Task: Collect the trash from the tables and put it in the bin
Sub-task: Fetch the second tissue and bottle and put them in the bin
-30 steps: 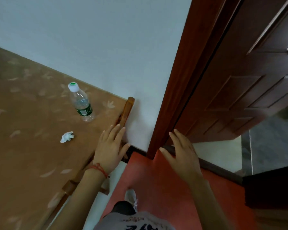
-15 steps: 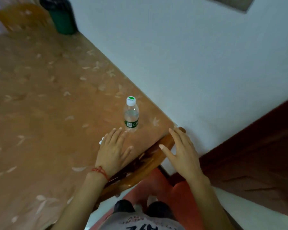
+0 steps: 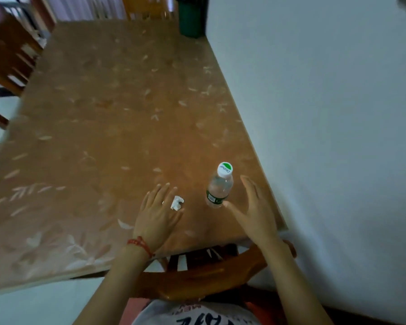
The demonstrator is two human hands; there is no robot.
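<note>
A clear plastic bottle (image 3: 219, 187) with a white and green cap stands upright near the table's right front corner. A small crumpled white tissue (image 3: 177, 202) lies just left of it. My left hand (image 3: 158, 214) hovers flat over the table with its fingers apart, fingertips right beside the tissue. My right hand (image 3: 253, 211) is open just right of the bottle, thumb tip near the bottle's base, holding nothing. A dark green bin (image 3: 190, 16) stands beyond the far right corner of the table, against the wall.
The brown leaf-patterned table (image 3: 99, 127) runs along a white wall (image 3: 326, 113) on the right. A wooden chair back (image 3: 197, 275) is tucked in at the near edge below my hands. More wooden chairs (image 3: 7, 59) stand on the left and far side.
The view has swung from the door to the table. Both hands have moved forward over the tabletop, the left up to the tissue, the right up beside the bottle.
</note>
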